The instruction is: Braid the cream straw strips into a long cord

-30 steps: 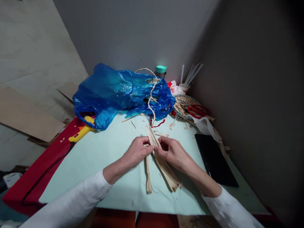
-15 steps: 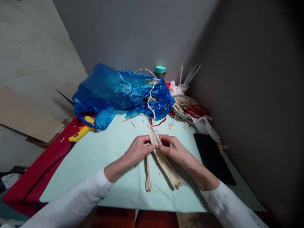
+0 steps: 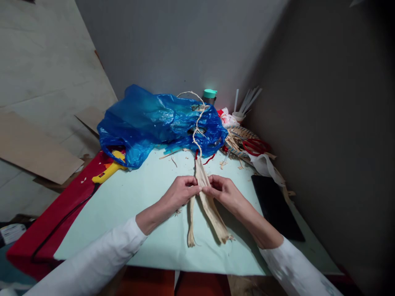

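My left hand (image 3: 184, 189) and my right hand (image 3: 224, 190) meet at mid-table, both closed. Between their thumbs and fingers is a wide, pale strip of what looks like dried corn husk (image 3: 214, 216), its frayed lower end pointing toward me. A narrower husk strip (image 3: 191, 230) hangs below my left fingers. Beyond my hands, a twisted pale cord (image 3: 198, 121) runs up over a blue plastic bag (image 3: 145, 123). The wide strip's upper end lies close to the cord's near end and a red string (image 3: 210, 159); whether they are joined is unclear.
A yellow glue gun (image 3: 108, 172) with a black cable lies left. On the right are a black flat slab (image 3: 276, 207), red-handled scissors (image 3: 254, 146) and a woven tray (image 3: 247, 132) with scraps. A teal-lidded bottle (image 3: 210, 94) and a cup of white sticks (image 3: 238, 116) stand behind.
The wide strip's upper end has moved up and slightly right, closer to the cord. Its lower end has swung a little left. Both hands keep their pinch.
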The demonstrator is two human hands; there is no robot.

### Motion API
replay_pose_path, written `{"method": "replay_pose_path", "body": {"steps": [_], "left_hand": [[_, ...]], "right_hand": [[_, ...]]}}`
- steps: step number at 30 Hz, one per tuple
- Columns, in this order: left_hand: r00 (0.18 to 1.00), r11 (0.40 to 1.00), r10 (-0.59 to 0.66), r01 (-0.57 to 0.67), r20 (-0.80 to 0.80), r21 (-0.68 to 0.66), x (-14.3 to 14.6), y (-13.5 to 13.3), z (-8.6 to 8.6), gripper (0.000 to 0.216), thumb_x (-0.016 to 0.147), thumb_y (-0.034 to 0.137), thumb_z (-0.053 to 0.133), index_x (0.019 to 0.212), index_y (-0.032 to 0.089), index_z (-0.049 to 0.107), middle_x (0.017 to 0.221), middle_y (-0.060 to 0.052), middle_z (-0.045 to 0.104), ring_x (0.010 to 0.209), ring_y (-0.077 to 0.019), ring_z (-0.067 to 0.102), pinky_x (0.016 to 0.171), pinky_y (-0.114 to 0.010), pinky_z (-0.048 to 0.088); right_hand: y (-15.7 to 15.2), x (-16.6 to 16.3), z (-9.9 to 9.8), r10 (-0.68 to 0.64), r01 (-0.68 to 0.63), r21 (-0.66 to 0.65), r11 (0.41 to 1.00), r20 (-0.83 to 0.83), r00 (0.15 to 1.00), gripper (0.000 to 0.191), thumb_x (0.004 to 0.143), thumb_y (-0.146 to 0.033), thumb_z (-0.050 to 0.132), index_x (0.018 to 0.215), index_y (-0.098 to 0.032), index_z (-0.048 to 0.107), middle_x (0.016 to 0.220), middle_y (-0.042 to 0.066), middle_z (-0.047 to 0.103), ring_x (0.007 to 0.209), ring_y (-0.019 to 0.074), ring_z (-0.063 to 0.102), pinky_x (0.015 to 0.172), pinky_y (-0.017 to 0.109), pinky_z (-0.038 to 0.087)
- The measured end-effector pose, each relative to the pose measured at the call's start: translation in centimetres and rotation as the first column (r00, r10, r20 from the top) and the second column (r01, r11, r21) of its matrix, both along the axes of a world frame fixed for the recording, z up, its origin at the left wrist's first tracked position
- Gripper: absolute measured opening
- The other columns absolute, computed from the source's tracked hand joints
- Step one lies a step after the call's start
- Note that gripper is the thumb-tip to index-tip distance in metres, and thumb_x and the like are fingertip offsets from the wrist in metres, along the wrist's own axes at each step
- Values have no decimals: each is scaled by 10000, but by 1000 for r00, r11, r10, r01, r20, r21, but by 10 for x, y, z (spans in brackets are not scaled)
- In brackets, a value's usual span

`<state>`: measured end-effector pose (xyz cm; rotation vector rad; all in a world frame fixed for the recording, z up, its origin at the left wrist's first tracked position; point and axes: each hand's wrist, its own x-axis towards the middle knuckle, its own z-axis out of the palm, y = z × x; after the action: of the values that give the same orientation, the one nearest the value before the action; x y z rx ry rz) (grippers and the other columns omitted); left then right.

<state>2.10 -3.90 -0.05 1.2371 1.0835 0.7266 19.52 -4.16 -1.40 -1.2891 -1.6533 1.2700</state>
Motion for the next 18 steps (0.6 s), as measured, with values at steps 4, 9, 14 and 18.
{"method": "replay_pose_path", "body": {"steps": [4,9,14,18], "left_hand": [[1000,1000,-9,9,5,9,0,1,0,222,725,350,671,695,147,585,501,80,385,433,-53,288,419,-209,171],[999,1000,-21,21,49,-2,0,0,-1,256,713,321,695,857,110,676,599,46,502,468,-48,310,434,-204,196],[995,1000,-9,12,96,-24,1,0,0,296,692,286,705,920,97,714,577,49,520,462,-53,333,464,-201,256],[996,1000,-14,12,91,26,1,0,-1,314,685,290,717,930,94,729,722,-12,648,591,-105,508,572,-219,380]], "right_hand": [[-1,0,1,-2,1,-25,1000,-16,1000,249,749,-391,648,724,-171,532,652,-13,507,628,126,413,564,241,313],[-2,-2,1,0,-3,-50,999,-67,998,270,742,-399,668,716,-173,524,637,-27,479,605,116,403,561,240,302],[-2,-3,-2,-2,0,-30,1000,-78,997,222,758,-363,647,736,-163,553,655,-21,493,615,117,416,573,242,312],[-2,-3,-3,17,-19,-20,1000,-98,995,216,759,-348,648,732,-155,557,650,-24,475,608,112,402,569,245,297]]}}
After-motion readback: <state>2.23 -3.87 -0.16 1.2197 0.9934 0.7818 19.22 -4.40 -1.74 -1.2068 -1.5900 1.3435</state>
